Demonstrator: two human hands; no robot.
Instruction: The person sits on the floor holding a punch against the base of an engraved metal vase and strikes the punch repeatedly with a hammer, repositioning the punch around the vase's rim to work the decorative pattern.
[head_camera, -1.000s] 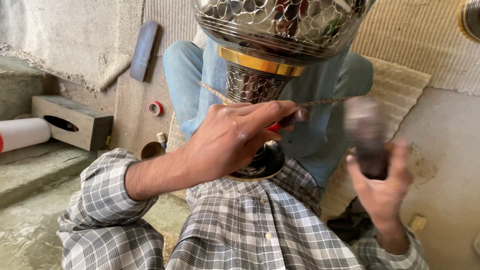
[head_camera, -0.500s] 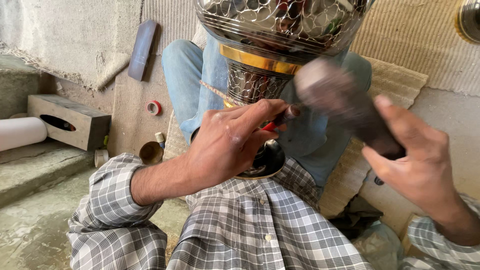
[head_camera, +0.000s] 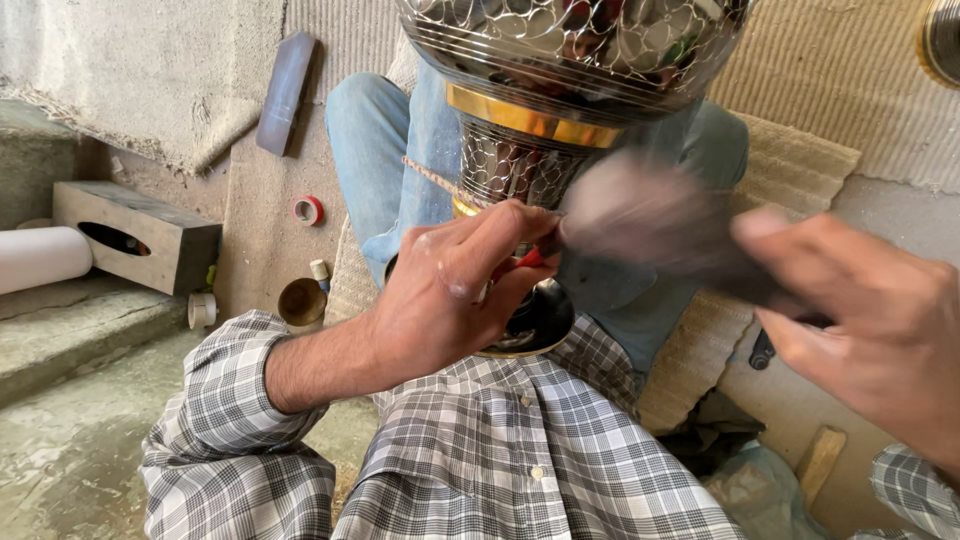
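A large silver metal vessel (head_camera: 570, 50) with engraved patterns and a gold band rests between my knees, its neck pointing toward me. My left hand (head_camera: 460, 290) pinches a thin red-handled tool (head_camera: 530, 258) whose tip rests against the vessel's patterned neck (head_camera: 505, 165). My right hand (head_camera: 870, 320) grips the handle of a dark mallet (head_camera: 640, 215), whose blurred head is at the back end of the tool. A thin cord crosses the neck.
To the left lie a wooden block (head_camera: 135, 235), a white roll (head_camera: 40, 258), a red tape ring (head_camera: 308, 210), a small round cup (head_camera: 301, 300) and a blue flat bar (head_camera: 285, 92). Woven mats cover the floor on the right.
My right hand has swung the mallet from low on the right up and across to the left, onto the back of the tool. My left hand stays put.
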